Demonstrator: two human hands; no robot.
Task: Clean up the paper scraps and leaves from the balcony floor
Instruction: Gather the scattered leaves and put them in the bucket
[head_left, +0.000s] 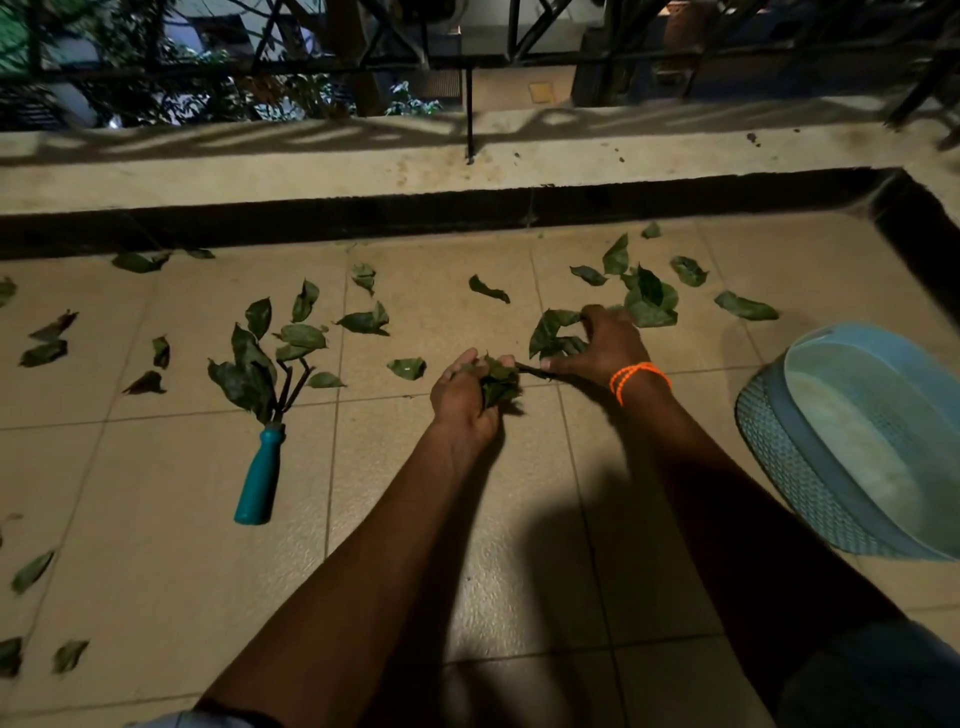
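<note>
Leaves (304, 338) lie scattered over the tiled balcony floor (156, 467), thickest at 10 and 1 o'clock from the hands. The left hand (462, 397) curls around a bunch of leaves (498, 382), gripping it in the palm at the centre of the view. The right hand (605, 345) (an orange band (639, 376) circles its wrist) reaches out at 1 o'clock, its fingers closed on a leafy sprig (553, 332) that lies on the tiles. A hand rake with a teal handle (260, 473) rests at 9 o'clock, leaves caught in its tines. A pale blue basket (810, 467) stands tilted at 3 o'clock, by the right forearm.
</note>
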